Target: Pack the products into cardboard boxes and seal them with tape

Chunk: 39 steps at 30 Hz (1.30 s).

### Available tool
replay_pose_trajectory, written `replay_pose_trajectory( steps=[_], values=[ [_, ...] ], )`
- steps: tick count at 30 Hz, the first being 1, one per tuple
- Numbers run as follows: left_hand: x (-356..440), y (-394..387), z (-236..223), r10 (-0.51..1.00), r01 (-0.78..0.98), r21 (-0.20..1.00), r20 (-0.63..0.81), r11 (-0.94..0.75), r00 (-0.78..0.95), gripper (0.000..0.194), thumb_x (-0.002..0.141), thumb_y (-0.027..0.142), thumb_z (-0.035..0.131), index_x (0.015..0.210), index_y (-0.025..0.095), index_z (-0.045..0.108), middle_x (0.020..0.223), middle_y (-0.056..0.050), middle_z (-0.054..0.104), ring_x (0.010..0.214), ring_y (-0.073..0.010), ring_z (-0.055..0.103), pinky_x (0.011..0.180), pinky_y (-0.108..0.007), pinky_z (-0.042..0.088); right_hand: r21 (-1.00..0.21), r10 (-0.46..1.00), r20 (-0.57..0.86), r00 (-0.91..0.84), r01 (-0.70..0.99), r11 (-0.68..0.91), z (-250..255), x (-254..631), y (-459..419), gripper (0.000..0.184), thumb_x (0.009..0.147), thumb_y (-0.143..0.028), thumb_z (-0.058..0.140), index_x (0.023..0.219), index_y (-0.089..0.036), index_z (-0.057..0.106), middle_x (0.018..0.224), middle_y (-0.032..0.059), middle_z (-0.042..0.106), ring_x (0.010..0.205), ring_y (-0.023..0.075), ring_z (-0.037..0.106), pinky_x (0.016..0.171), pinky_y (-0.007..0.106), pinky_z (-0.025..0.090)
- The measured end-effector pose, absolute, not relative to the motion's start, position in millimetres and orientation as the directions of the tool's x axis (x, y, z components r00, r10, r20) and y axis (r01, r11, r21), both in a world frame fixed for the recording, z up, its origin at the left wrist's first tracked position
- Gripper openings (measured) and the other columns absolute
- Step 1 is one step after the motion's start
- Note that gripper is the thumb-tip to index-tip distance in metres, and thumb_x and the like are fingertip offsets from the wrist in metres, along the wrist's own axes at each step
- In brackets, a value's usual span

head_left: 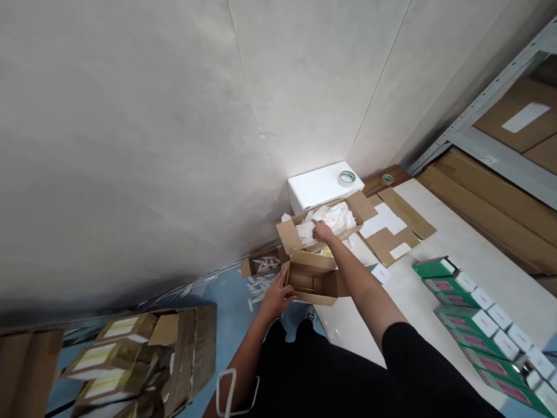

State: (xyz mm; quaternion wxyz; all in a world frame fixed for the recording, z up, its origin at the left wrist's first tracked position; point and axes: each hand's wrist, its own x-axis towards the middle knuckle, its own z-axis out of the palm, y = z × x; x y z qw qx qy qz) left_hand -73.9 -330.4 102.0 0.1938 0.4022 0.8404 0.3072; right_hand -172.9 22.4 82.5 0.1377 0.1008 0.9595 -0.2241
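My left hand point(275, 297) grips the left side of a small open cardboard box point(314, 278) at the table's near edge, fingers curled on its wall. My right hand point(322, 231) reaches past it into a larger open carton point(290, 235) filled with white packing pieces point(337, 219). Its fingers rest closed among the pieces; what they hold is hidden.
A white box point(317, 184) with a tape roll point(347, 177) stands behind the carton. Flattened cardboard point(391, 223) lies on the white table point(461, 255). Rows of green and pink boxes point(470, 325) sit at right. Cartons point(130, 354) and scattered white pieces point(256, 287) lie on the floor. Metal shelving point(500, 116) is far right.
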Motion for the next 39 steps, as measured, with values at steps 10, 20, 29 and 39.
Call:
replay_pose_trajectory(
  steps=[10, 20, 29, 39],
  values=[
    [-73.3, -323.2, 106.1, 0.790, 0.589, 0.645, -0.038, 0.488, -0.612, 0.013, 0.083, 0.019, 0.071, 0.094, 0.022, 0.077, 0.174, -0.001, 0.021, 0.160, -0.0334, 0.022, 0.128, -0.053, 0.030, -0.427, 0.130, -0.273, -0.953, 0.240, 0.872, 82.0, -174.9, 28.2, 0.055, 0.080, -0.003, 0.056, 0.131, -0.013, 0.072, 0.145, 0.0149, 0.064, 0.137, 0.0340, 0.051, 0.114, 0.045, 0.046],
    [-91.6, -332.3, 105.7, 0.869, 0.696, 0.634, 0.077, 0.336, -0.489, 0.003, 0.086, 0.020, 0.073, 0.088, 0.021, 0.073, 0.175, -0.004, 0.019, 0.158, -0.0347, 0.027, 0.124, -0.053, 0.036, -0.743, 0.331, 0.182, -0.926, 0.091, 0.663, 123.6, -143.8, 22.7, 0.066, 0.078, -0.012, 0.046, 0.141, -0.018, 0.067, 0.150, 0.0083, 0.061, 0.141, 0.0300, 0.054, 0.125, 0.055, 0.037],
    [-108.6, -332.6, 98.4, 0.872, 0.691, 0.654, 0.096, 0.308, -0.480, 0.010, 0.091, 0.025, 0.069, 0.082, 0.020, 0.070, 0.175, -0.005, 0.016, 0.156, -0.0386, 0.030, 0.120, -0.056, 0.042, -0.747, 0.500, 0.283, -0.818, 0.140, 0.650, 138.1, -85.7, -4.0, 0.069, 0.087, -0.019, 0.047, 0.157, -0.020, 0.050, 0.168, 0.0037, 0.038, 0.159, 0.0264, 0.028, 0.132, 0.052, 0.019],
    [-116.8, -329.0, 99.2, 0.898, 0.706, 0.657, 0.099, 0.264, -0.429, 0.004, 0.088, 0.024, 0.071, 0.088, 0.020, 0.073, 0.174, -0.007, 0.023, 0.156, -0.0386, 0.032, 0.119, -0.056, 0.043, -0.784, 0.568, 0.108, -0.816, 0.281, 0.553, 145.1, -117.1, -8.5, 0.078, 0.082, -0.019, 0.047, 0.160, -0.015, 0.044, 0.169, 0.0066, 0.035, 0.158, 0.0267, 0.030, 0.131, 0.050, 0.023]
  ],
)
